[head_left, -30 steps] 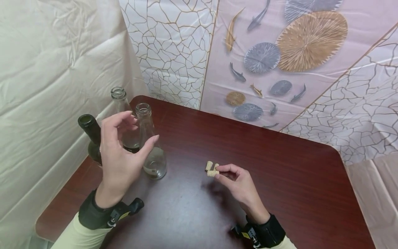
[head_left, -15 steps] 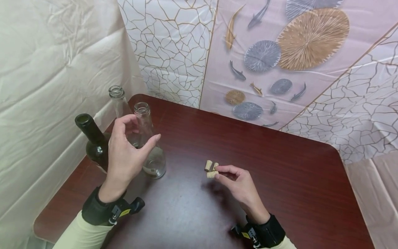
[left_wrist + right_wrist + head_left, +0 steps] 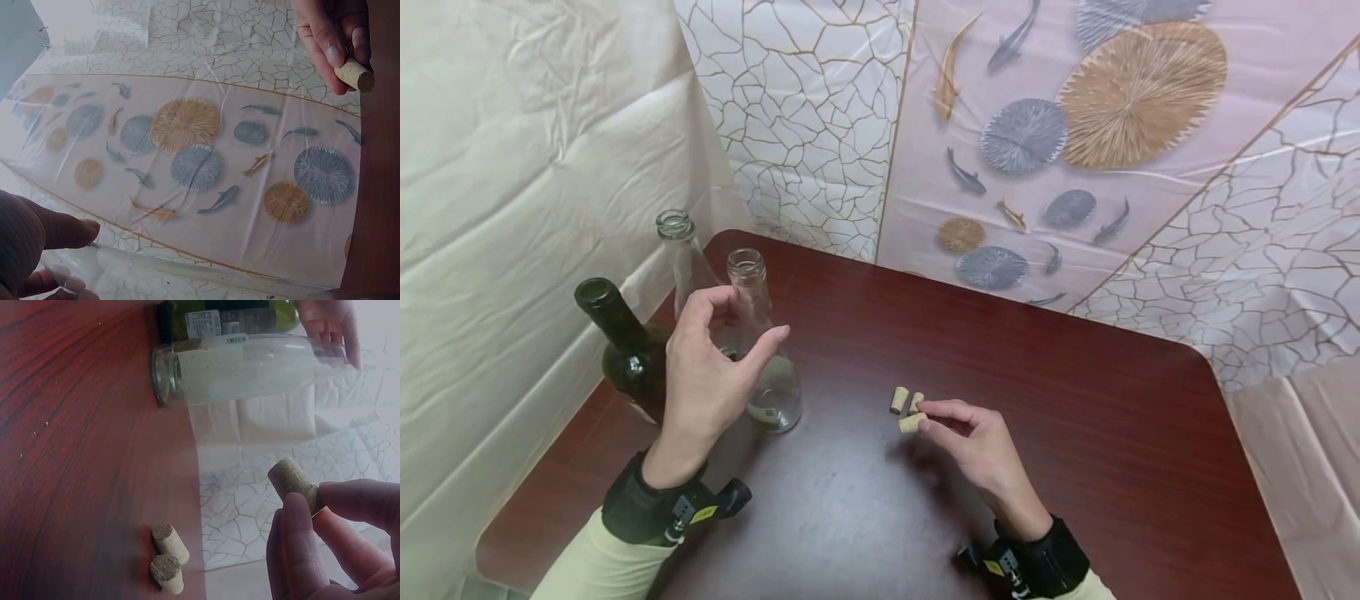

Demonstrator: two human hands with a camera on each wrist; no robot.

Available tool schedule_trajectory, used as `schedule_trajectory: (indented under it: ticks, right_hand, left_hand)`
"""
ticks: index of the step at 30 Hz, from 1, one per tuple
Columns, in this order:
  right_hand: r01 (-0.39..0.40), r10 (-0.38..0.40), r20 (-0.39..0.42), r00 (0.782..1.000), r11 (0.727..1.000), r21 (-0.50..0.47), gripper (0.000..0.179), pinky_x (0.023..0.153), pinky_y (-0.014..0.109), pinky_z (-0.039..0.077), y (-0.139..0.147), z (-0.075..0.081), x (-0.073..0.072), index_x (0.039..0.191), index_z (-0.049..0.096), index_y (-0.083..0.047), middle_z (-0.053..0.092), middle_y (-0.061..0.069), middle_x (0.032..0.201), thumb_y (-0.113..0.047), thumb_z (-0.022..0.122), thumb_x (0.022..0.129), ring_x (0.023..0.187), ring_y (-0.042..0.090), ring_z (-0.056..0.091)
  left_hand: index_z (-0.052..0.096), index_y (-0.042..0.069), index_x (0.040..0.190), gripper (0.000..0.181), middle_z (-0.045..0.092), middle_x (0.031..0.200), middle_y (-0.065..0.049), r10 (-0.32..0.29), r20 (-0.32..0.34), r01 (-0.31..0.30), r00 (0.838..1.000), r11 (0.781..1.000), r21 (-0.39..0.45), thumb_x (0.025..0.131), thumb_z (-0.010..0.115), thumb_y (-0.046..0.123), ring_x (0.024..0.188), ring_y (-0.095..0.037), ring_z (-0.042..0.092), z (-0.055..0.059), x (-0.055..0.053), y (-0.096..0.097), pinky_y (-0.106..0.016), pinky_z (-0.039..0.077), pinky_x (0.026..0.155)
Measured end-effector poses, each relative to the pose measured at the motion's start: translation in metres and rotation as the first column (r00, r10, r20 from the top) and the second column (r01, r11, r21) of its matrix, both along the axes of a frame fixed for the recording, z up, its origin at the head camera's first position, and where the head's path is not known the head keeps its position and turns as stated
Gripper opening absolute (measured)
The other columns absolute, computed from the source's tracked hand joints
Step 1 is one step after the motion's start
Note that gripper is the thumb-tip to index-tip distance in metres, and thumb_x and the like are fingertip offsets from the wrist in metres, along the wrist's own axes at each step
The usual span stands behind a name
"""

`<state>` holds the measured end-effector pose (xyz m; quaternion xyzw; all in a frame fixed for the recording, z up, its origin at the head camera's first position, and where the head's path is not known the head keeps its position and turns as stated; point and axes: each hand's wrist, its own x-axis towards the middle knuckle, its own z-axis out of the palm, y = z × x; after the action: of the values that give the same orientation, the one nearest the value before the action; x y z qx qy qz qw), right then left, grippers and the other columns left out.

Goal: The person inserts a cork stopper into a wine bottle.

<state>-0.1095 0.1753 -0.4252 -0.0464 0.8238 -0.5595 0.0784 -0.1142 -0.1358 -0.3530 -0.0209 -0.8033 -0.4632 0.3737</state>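
Between the thumb and fingertips of my right hand (image 3: 981, 446) a small cork (image 3: 912, 423) is pinched, held up off the table as the right wrist view shows. Two more corks, one (image 3: 170, 542) and another (image 3: 167, 575), stand upright side by side on the table. My left hand (image 3: 702, 387) curves in a wide C beside the neck of the nearer clear glass bottle (image 3: 777, 392), thumb and fingers spread apart. In the right wrist view, some left fingers (image 3: 331, 344) show behind that bottle's neck.
Behind the left hand stand a second clear bottle (image 3: 688, 262) and a dark green wine bottle (image 3: 631, 362), both partly covered by it. The dark red wooden table (image 3: 1060, 358) meets patterned cloth (image 3: 820, 125) at the back and a cream cloth (image 3: 535, 217) at left.
My left hand has shifted slightly right and down, closer to the nearer clear bottle, uncovering more of the green bottle. The right hand stays in place while its cork tilts a little.
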Motion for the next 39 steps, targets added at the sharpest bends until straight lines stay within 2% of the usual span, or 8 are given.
schedule_trajectory:
  ticks: [8,11,17,25,29,32,35,39]
  right_hand:
    - [0.021,-0.021,-0.011,1.000,1.000,-0.001,0.027,0.082,0.030,0.056,0.002,0.003,0.000,0.108,0.077,-0.020,0.073,0.005,0.117,-0.031,0.076,0.084,0.108,0.008,0.065]
    - [0.032,-0.031,-0.027,0.999,0.999,0.010,0.026,0.082,0.030,0.056,0.002,0.003,0.000,0.107,0.077,-0.020,0.073,0.005,0.116,-0.031,0.076,0.084,0.107,0.009,0.065]
    - [0.043,-0.043,0.007,0.999,0.999,0.005,0.024,0.084,0.031,0.055,0.004,0.007,0.001,0.106,0.077,-0.022,0.073,0.003,0.115,-0.032,0.076,0.084,0.108,0.011,0.065]
    - [0.058,-0.058,0.031,0.998,0.998,0.001,0.025,0.084,0.031,0.055,0.006,0.008,0.002,0.106,0.077,-0.021,0.073,0.007,0.116,-0.032,0.076,0.083,0.108,0.014,0.065]
    - [0.053,-0.053,-0.002,0.999,0.999,-0.002,0.025,0.084,0.031,0.056,0.007,0.005,0.003,0.106,0.077,-0.021,0.073,0.005,0.115,-0.031,0.076,0.084,0.107,0.014,0.065]
    - [0.027,-0.023,-0.087,0.996,0.999,0.039,0.023,0.082,0.029,0.057,0.008,0.003,0.003,0.107,0.077,-0.019,0.073,0.003,0.112,-0.028,0.075,0.085,0.104,0.013,0.067]
    - [-0.012,0.051,-0.240,0.969,0.987,0.159,0.021,0.078,0.030,0.059,0.008,0.005,0.001,0.106,0.077,-0.018,0.072,-0.001,0.107,-0.022,0.074,0.086,0.097,0.012,0.068]
    - [-0.032,0.172,-0.418,0.892,0.947,0.320,0.020,0.070,0.032,0.059,0.006,0.017,-0.006,0.104,0.077,-0.017,0.071,-0.004,0.102,-0.014,0.075,0.085,0.087,0.008,0.067]
  left_hand:
    - [0.059,0.001,0.108,0.051,0.063,0.099,-0.007,-0.057,-0.027,0.056,0.998,0.998,-0.018,0.071,0.086,0.023,0.092,-0.018,0.058,0.000,-0.005,0.013,-0.036,0.046,0.080]
    - [0.059,0.002,0.108,0.050,0.063,0.098,-0.006,-0.079,-0.024,0.079,0.997,0.997,-0.023,0.072,0.086,0.025,0.092,-0.018,0.058,0.000,-0.007,0.020,-0.035,0.046,0.079]
    - [0.059,0.004,0.108,0.050,0.063,0.100,-0.005,-0.127,-0.025,0.126,0.992,0.992,-0.029,0.072,0.086,0.027,0.092,-0.017,0.058,0.000,-0.010,0.034,-0.037,0.047,0.078]
    - [0.060,0.005,0.109,0.052,0.062,0.103,-0.007,-0.199,-0.033,0.196,0.979,0.979,-0.063,0.072,0.085,0.031,0.093,-0.018,0.057,-0.001,-0.016,0.053,-0.038,0.050,0.079]
    - [0.060,0.006,0.111,0.052,0.062,0.103,-0.006,-0.221,-0.024,0.219,0.975,0.973,-0.080,0.073,0.084,0.034,0.092,-0.018,0.057,-0.002,-0.020,0.062,-0.038,0.050,0.078]
    - [0.060,0.008,0.112,0.053,0.062,0.105,-0.004,-0.235,-0.011,0.233,0.972,0.968,-0.088,0.074,0.083,0.036,0.093,-0.017,0.057,-0.003,-0.023,0.066,-0.036,0.050,0.077]
    - [0.060,0.010,0.113,0.052,0.061,0.104,-0.003,-0.243,-0.003,0.242,0.970,0.967,-0.084,0.074,0.082,0.038,0.093,-0.015,0.057,-0.003,-0.023,0.069,-0.034,0.050,0.077]
    - [0.060,0.010,0.112,0.051,0.059,0.101,-0.004,-0.247,-0.006,0.246,0.969,0.966,-0.073,0.075,0.082,0.038,0.093,-0.014,0.056,-0.002,-0.024,0.070,-0.036,0.049,0.077]
